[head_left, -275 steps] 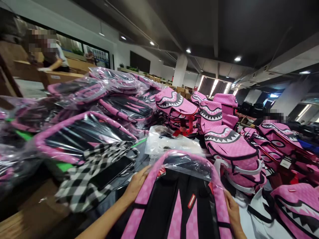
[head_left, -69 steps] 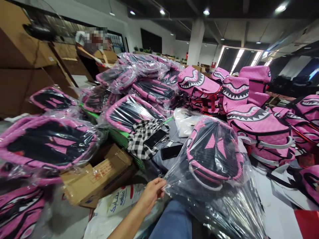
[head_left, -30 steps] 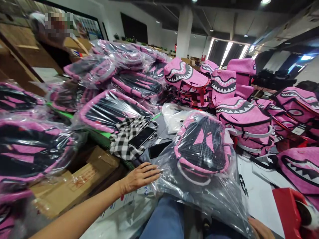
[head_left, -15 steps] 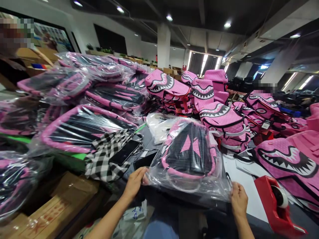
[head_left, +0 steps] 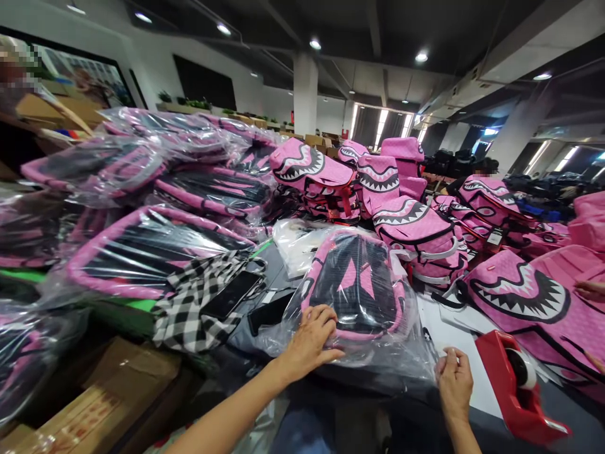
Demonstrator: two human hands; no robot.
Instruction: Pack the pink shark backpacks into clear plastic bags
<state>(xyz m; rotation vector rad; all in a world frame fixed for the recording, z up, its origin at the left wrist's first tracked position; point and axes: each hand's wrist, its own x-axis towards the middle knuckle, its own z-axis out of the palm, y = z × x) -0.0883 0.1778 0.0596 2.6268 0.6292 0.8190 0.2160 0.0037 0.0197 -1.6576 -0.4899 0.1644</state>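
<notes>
In front of me lies a pink and black backpack [head_left: 352,284] inside a clear plastic bag [head_left: 378,353], its black mesh back with pink patches facing up. My left hand [head_left: 312,337] rests on the plastic over the backpack's lower left corner, fingers apart and nothing gripped. At the plastic bag's lower right corner, my right hand [head_left: 454,378] pinches the edge between thumb and fingers. A red tape dispenser [head_left: 515,391] with a roll of tape stands to the right of that hand.
Bagged backpacks [head_left: 161,252] are heaped on the left. Unbagged pink backpacks with shark mouths [head_left: 524,290] fill the right. A checkered cloth [head_left: 198,302] lies under a phone [head_left: 231,295]. An open carton [head_left: 123,391] stands low left. Another person's hand [head_left: 590,290] shows at the right edge.
My left hand has let go of the plastic bag's lower left corner and moved right and up onto the backpack. My right hand keeps its pinch. Another person's hand has appeared at right.
</notes>
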